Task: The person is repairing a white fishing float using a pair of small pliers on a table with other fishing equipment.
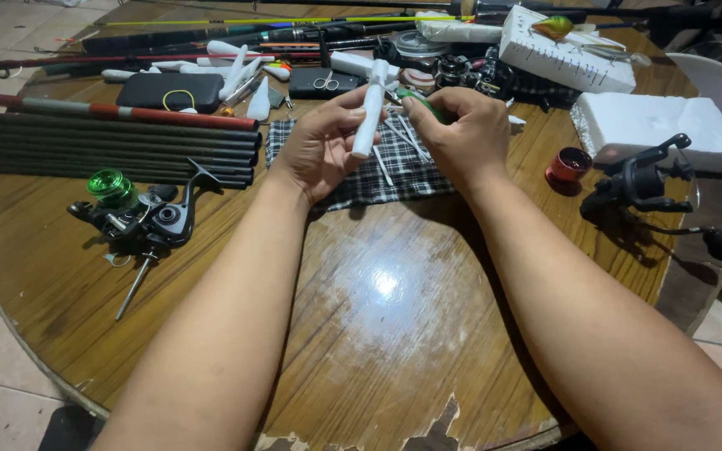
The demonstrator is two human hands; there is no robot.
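Observation:
My left hand [321, 142] holds a white foam stick [372, 113] upright above a black-and-white checked cloth [378, 171]. My right hand [461, 134] is closed around a small green object [418, 102], its tip close to the foam stick. Several thin white sticks [399, 138] lie on the cloth beneath both hands. Both forearms reach in from the bottom edge over a round wooden table [378, 309].
A black spinning reel with a green spool [135, 219] lies at left beside a bundle of dark rod sections [110, 142]. Another black reel [645, 188], a red spool [568, 165] and white foam blocks [653, 125] sit at right. Scissors [324, 81], cases and rods crowd the back.

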